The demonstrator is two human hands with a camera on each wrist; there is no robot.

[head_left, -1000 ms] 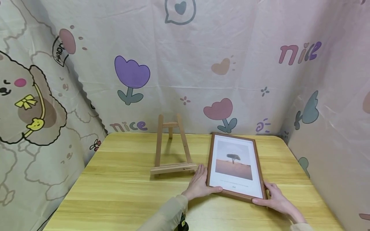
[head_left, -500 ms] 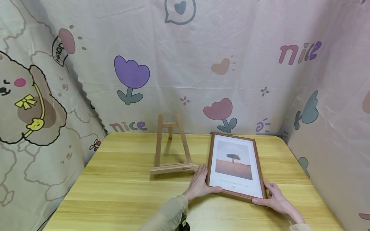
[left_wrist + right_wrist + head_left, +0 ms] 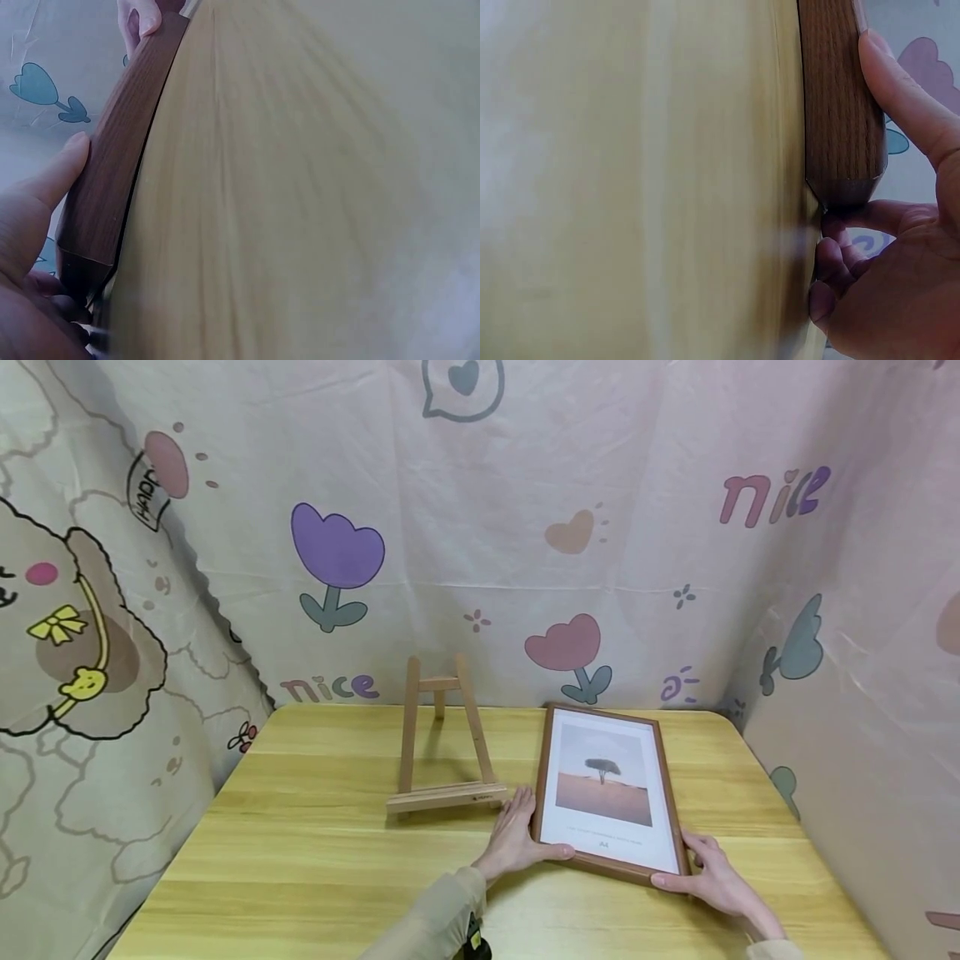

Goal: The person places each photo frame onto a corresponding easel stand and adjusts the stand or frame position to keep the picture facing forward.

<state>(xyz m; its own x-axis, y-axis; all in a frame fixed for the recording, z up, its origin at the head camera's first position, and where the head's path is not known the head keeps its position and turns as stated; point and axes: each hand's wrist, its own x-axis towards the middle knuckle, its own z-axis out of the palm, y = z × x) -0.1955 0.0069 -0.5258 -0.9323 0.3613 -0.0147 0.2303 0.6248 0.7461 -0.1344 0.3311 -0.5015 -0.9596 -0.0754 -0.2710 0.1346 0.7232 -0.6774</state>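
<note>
A brown wooden picture frame [image 3: 602,777] lies face up and slightly turned on the table, with a print of a tree in it. My left hand [image 3: 513,843] holds its lower left corner, thumb over the near edge and fingers along the left side. At the lower right corner my right hand [image 3: 712,877] grips the frame the same way, thumb on the near edge. Both wrist views show the near side of the frame [image 3: 124,142] low against the tabletop; in the right wrist view the lower fingers [image 3: 832,259] are bent beside the corner.
A small wooden easel [image 3: 447,796] stands left of the frame, its ledge close to my left fingertips. The wooden table [image 3: 300,827] reaches back to a patterned cloth [image 3: 450,527], which also hangs at both sides.
The head view has turned slightly, so the scene sits a little further left. Both hands keep their hold on the picture frame, which lies in the same place.
</note>
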